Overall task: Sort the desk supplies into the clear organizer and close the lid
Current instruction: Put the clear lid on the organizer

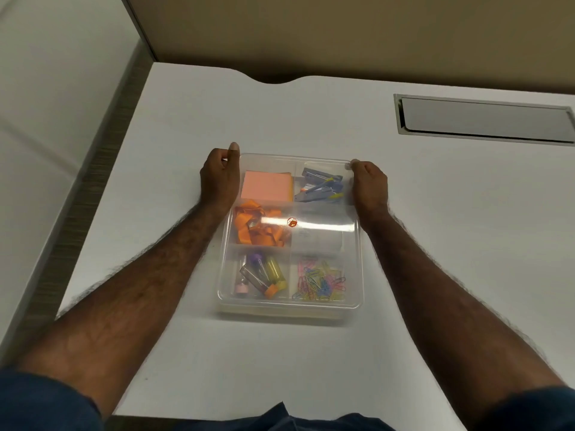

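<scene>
The clear organizer (354,303) sits in the middle of the white desk with its clear lid (320,213) lying on top. Through the lid I see an orange pad of sticky notes (267,185), a blue stapler and staple boxes (320,185), orange ribbon (258,227), a white paper item (317,242), capped tubes (261,275) and coloured paper clips (320,281). My left hand (220,177) grips the lid's far-left corner. My right hand (369,185) grips the far-right corner.
A grey metal cable hatch (485,119) is set into the desk at the back right. A curved notch (275,79) cuts the desk's far edge. A partition wall runs along the left side.
</scene>
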Demonstrator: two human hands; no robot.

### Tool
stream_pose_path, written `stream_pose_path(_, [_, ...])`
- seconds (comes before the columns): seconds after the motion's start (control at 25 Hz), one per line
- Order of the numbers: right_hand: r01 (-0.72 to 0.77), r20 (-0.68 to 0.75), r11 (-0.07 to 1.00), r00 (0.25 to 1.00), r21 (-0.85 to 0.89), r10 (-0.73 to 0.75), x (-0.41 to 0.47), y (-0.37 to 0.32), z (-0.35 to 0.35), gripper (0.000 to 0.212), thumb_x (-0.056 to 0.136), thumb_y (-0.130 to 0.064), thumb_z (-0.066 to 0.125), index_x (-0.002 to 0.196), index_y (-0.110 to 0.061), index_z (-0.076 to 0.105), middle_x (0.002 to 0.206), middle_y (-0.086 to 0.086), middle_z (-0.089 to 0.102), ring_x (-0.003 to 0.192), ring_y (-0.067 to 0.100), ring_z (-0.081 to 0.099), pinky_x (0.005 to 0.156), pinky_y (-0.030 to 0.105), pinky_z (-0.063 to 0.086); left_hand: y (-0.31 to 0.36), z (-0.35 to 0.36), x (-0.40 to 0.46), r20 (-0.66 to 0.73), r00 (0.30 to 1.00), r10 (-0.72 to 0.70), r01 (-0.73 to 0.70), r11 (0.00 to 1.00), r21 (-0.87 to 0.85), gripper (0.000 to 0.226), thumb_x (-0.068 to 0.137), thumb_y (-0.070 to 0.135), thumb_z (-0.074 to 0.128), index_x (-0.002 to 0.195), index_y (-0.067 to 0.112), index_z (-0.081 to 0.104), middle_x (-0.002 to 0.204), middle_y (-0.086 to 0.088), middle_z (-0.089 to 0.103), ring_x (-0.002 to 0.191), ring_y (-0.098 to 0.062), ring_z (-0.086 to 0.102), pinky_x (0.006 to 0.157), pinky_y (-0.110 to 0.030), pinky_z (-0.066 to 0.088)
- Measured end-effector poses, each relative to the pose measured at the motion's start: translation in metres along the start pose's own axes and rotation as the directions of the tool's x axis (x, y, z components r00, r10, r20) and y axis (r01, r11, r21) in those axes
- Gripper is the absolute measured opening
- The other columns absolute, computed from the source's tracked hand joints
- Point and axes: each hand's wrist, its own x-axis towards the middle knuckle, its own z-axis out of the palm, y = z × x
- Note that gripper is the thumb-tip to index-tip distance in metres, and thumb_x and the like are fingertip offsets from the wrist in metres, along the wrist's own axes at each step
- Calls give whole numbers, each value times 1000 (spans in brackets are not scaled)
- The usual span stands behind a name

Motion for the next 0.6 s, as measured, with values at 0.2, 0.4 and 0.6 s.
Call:
stream_pose_path(0.2, [-29,116,999,993,-45,34,-41,-1,-33,46,98,-66,49,80,-28,68,74,-10,66,67,14,59,56,29,49,-13,-35,-49,49,997,52,-52,999,4,37,105,48,52,107,13,66,96,4,66,86,-8,60,66,-6,38])
stream_pose_path(0.4, [1,198,991,980,-136,26,-112,28,-69,48,85,-69,68,113,-31,72,83,-5,73,67,12,71,48,27,53,-51,-71,-128,124,991,59,-57,998,-16,22,95,42,68,112,27,66,89,18,68,81,11,62,67,0,44])
stream_pose_path(0.6, [21,168,984,986,-178,9,-129,35,-68,36,96,-56,63,113,-26,73,91,-10,74,82,8,71,69,29,58,-56,-71,-151,110,992,56,-58,998,21,33,97,41,69,122,21,64,93,9,70,80,-4,66,69,-13,48])
